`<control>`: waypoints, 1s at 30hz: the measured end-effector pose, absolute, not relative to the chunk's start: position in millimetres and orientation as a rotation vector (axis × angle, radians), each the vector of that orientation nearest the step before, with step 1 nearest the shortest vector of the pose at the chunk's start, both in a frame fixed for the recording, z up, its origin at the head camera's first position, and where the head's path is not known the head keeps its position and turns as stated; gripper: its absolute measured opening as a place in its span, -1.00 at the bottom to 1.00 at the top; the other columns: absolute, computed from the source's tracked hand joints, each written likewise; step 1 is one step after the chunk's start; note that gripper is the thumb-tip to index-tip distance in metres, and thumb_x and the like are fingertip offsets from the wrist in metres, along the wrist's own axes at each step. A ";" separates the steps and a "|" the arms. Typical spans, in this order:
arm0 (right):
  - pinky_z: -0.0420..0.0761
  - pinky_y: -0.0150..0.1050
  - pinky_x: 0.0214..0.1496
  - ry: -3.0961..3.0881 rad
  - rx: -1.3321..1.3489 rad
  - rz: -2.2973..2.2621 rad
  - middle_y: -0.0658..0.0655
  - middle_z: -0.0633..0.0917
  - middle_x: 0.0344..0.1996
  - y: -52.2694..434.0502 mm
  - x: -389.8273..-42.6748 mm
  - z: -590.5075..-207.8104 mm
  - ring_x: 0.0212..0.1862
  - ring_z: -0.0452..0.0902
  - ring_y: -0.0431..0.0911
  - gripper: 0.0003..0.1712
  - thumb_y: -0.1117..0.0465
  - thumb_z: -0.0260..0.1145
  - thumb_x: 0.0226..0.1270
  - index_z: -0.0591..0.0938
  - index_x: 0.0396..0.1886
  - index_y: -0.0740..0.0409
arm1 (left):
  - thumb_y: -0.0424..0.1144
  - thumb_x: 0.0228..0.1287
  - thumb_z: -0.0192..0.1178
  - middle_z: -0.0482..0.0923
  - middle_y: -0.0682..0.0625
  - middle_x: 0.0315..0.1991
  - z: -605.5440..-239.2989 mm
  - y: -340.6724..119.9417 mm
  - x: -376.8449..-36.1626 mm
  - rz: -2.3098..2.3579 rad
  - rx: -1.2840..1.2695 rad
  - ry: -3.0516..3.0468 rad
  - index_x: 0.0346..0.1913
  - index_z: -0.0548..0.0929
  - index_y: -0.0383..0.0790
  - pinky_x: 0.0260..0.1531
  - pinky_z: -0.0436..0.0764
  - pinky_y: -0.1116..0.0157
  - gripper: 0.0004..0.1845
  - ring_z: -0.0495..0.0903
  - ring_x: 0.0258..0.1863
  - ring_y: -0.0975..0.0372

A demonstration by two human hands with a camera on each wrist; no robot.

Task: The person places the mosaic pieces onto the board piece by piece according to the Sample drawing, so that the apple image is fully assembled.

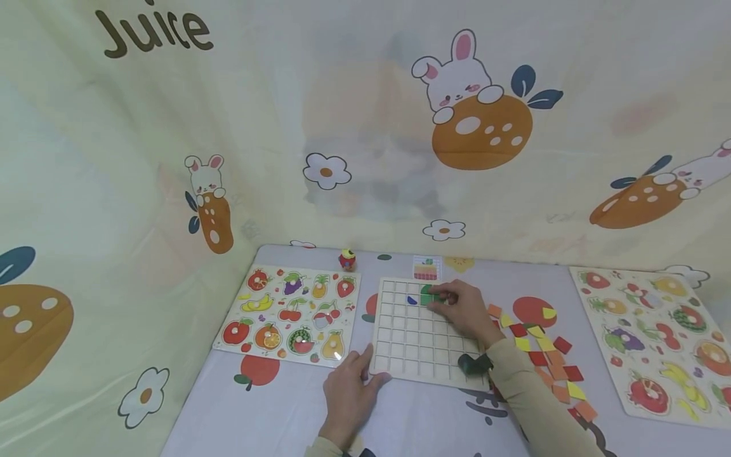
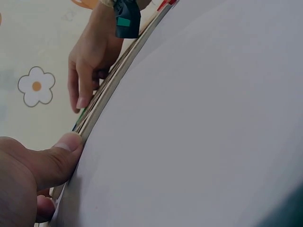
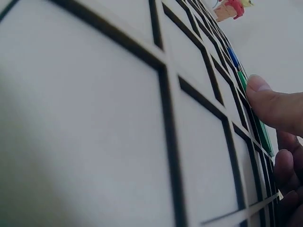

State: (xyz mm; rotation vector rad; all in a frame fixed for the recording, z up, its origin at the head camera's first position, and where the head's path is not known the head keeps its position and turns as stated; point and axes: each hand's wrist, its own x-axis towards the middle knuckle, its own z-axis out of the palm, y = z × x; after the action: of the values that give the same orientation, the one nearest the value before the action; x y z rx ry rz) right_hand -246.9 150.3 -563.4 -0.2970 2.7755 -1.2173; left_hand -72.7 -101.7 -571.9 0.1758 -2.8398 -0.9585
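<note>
A white grid board (image 1: pixel 422 336) lies on the table. My left hand (image 1: pixel 352 388) grips its near left corner, the thumb (image 2: pixel 66 146) along the front edge in the left wrist view. Over the board's far part, my right hand (image 1: pixel 464 308) pinches a green tile (image 3: pixel 264 135) between thumb and fingers, low at the grid. Another green tile (image 1: pixel 425 294) sits in the cells beside the fingertips, and a dark blue rounded piece (image 1: pixel 412 300) lies to its left. The fingers partly hide the green pieces in the head view.
Loose red, orange and yellow tiles (image 1: pixel 556 358) lie right of the board, partly under the right sleeve. Fruit puzzle boards stand at left (image 1: pixel 285 317) and right (image 1: pixel 657 343). Behind the grid are a pattern card (image 1: pixel 426 268) and a small red-and-yellow figure (image 1: pixel 347 259).
</note>
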 end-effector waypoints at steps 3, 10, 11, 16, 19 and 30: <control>0.41 -0.17 -0.10 2.773 -0.289 -1.214 0.06 0.67 -0.13 149.6 -247.1 -562.5 -0.12 0.44 -0.04 -0.69 0.08 0.54 0.37 0.82 0.08 -0.06 | 0.14 0.11 0.57 0.33 0.26 -0.51 -571.7 -101.7 -72.7 -0.961 0.178 -2.841 0.37 0.68 -0.01 -0.51 0.17 0.42 -0.26 0.17 -0.58 0.41; 0.41 -0.17 -0.11 2.777 -0.327 -1.217 0.05 0.67 -0.17 149.3 -247.5 -560.1 -0.14 0.44 -0.04 -0.71 0.06 0.52 0.39 0.83 0.06 -0.03 | 0.14 0.10 0.58 0.34 0.26 -0.51 -571.8 -101.8 -73.0 -0.955 0.172 -2.837 0.37 0.68 -0.01 -0.50 0.18 0.42 -0.25 0.17 -0.58 0.42; 0.42 -0.19 -0.12 2.789 -0.340 -1.215 0.04 0.67 -0.17 150.5 -247.4 -560.7 -0.15 0.45 -0.05 -0.71 0.05 0.53 0.39 0.83 0.06 -0.04 | 0.14 0.10 0.58 0.34 0.26 -0.51 -572.0 -101.7 -73.0 -0.956 0.171 -2.837 0.37 0.68 -0.01 -0.50 0.18 0.42 -0.25 0.17 -0.58 0.42; 0.45 -0.21 -0.18 2.850 -0.277 -1.269 0.04 0.67 -0.22 163.5 -243.3 -556.3 -0.17 0.46 -0.04 -0.70 0.01 0.49 0.42 0.82 0.06 -0.03 | 0.13 0.09 0.59 0.35 0.26 -0.51 -572.2 -101.8 -73.0 -0.960 0.174 -2.841 0.37 0.68 0.00 -0.50 0.19 0.42 -0.25 0.18 -0.58 0.42; 0.46 -0.20 -0.27 2.858 -0.158 -1.287 0.12 0.64 -0.23 179.8 -241.9 -545.3 -0.17 0.45 0.01 -0.67 0.01 0.46 0.44 0.81 0.07 0.04 | 0.13 0.09 0.59 0.35 0.26 -0.50 -571.9 -102.0 -72.9 -0.966 0.178 -2.844 0.37 0.68 0.01 -0.49 0.19 0.42 -0.25 0.18 -0.58 0.42; 0.65 -0.08 -0.22 3.000 -0.014 -0.971 0.42 0.72 0.00 296.5 -235.3 -534.8 -0.10 0.63 0.19 -0.38 -0.12 0.35 0.53 0.65 0.28 0.30 | 0.14 0.11 0.57 0.34 0.25 -0.50 -568.8 -102.6 -72.0 -0.973 0.170 -2.856 0.38 0.67 -0.01 -0.50 0.18 0.42 -0.25 0.17 -0.58 0.41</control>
State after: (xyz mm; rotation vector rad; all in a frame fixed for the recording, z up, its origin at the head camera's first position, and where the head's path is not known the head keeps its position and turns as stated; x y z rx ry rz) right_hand -235.3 296.5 -534.8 -0.0138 2.9996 -0.9709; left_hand -72.0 -102.6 -568.8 0.1704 -2.8557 -0.9733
